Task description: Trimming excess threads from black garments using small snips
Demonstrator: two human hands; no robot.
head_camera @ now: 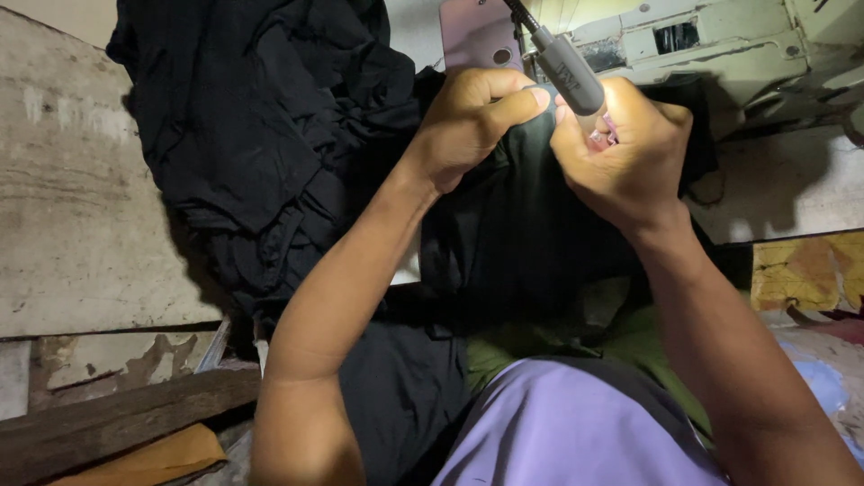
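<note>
Both hands meet high in the frame over a fold of black fabric (pixel 531 225) that is lit by a small grey lamp (pixel 569 72) on a flexible neck. The left hand (pixel 472 121) pinches the cloth, thumb stretched toward the lamp head. The right hand (pixel 621 153) curls beside it, its fingers (pixel 601 126) closed on something small and pinkish that is too hidden to identify. A large heap of black cloth (pixel 261 135) lies to the left on the worn pale table (pixel 72 225). Behind the hands stands a pale sewing machine (pixel 711 45), and a pink phone (pixel 477 36) leans just beside it. A purple garment (pixel 576 423) covers the person's lap.
</note>
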